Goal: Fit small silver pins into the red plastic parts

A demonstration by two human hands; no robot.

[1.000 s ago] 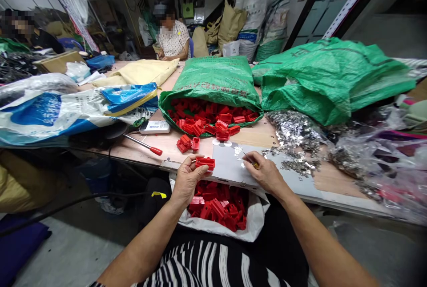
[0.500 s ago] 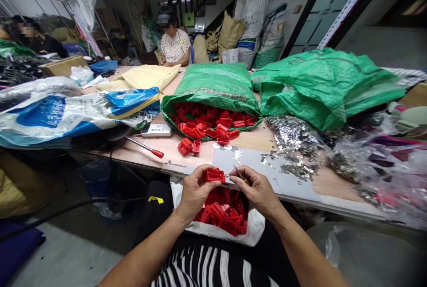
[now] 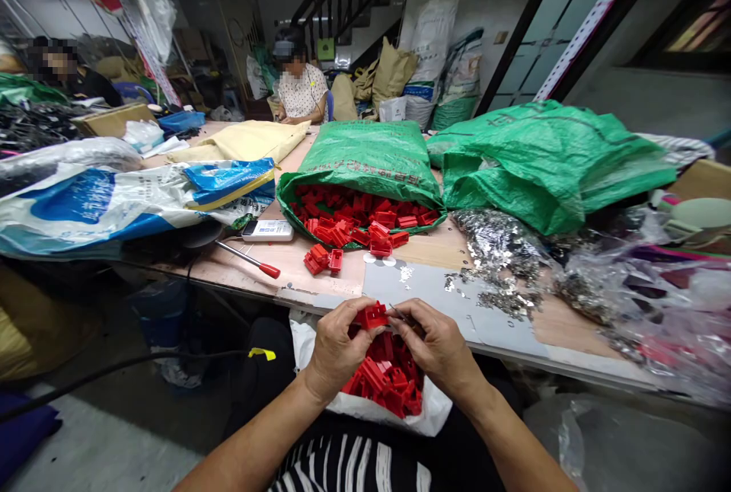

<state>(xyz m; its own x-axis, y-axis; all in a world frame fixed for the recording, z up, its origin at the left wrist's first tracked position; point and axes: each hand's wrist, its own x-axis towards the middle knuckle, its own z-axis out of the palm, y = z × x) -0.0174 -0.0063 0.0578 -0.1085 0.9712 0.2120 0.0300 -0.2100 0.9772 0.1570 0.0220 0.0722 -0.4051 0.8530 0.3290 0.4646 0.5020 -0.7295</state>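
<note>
My left hand (image 3: pixel 338 343) pinches a small red plastic housing (image 3: pixel 375 315) above the lap, its open side facing up. Close against it on the right, my right hand (image 3: pixel 437 341) has its fingers closed on a thin pointed tool (image 3: pixel 400 314); the fingers cover most of the tool. Whether a small metal piece is also in those fingers I cannot make out. Below both hands a white bag (image 3: pixel 438 417) on the lap holds many red housings (image 3: pixel 391 385).
A green sack (image 3: pixel 368 149) spills red housings onto the table. Flat metal pieces (image 3: pixel 508 279) lie to the right, beside another green sack (image 3: pixel 548 161). A red-handled lever (image 3: pixel 268 269) and a white device (image 3: pixel 268 230) are at left. Another person (image 3: pixel 302 88) sits across the table.
My hands have come together, bringing the tool's tip up to the red housing. The housing has tilted in my left fingers and sits slightly lower in view.
</note>
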